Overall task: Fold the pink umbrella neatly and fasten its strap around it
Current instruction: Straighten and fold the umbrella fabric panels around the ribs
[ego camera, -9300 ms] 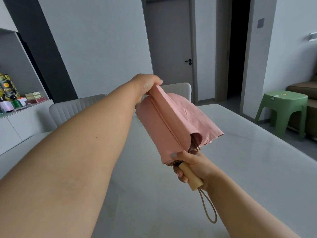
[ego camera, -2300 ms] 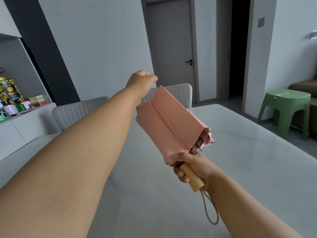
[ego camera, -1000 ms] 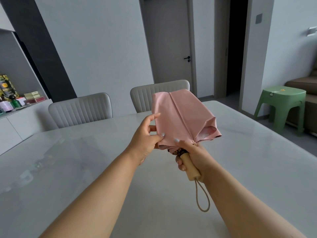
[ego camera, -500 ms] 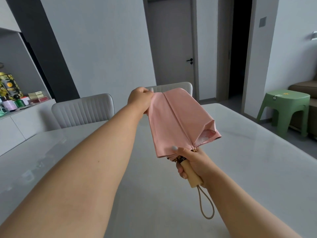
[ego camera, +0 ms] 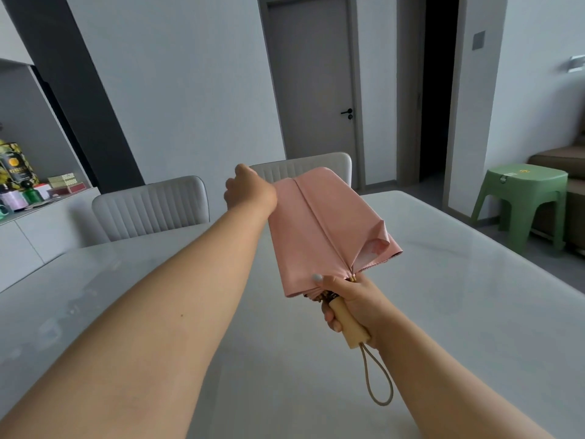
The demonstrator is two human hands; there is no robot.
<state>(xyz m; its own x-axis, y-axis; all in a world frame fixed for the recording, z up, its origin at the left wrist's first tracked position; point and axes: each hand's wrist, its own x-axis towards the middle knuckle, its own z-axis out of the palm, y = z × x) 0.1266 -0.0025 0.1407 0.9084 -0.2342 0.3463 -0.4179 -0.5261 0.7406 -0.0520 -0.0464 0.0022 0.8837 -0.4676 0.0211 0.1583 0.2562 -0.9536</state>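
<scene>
The head view, the only one, looks down two outstretched arms over a pale worktop [ego camera: 459, 327]. The pink umbrella [ego camera: 319, 229] is held in the air above it, well clear of the surface, tilted so its top points away and to the left and its handle comes back toward the person. The right hand [ego camera: 351, 307] is wrapped round the wooden handle [ego camera: 349, 324], with the thumb laid up onto the lower edge of the fabric; a cord loop [ego camera: 378, 380] dangles from the handle's end. The left hand [ego camera: 250, 191] is at the far top corner of the canopy with fingers curled; it appears to pinch a fabric edge there, though the fingers are turned away from the camera and the grip itself is hidden.

The canopy is thin, soft cloth over slim ribs: light, limp between the ribs and likely a little slick, so panels will slump unless pulled taut. One flap at the right [ego camera: 376, 245] gapes loose. The handle is the firm place to hold; the cloth is best taken at the rib lines and panel edges. The strap is not visible from here.

Two grey chairs [ego camera: 152, 207] stand beyond the worktop, a green stool [ego camera: 522, 198] far right.
</scene>
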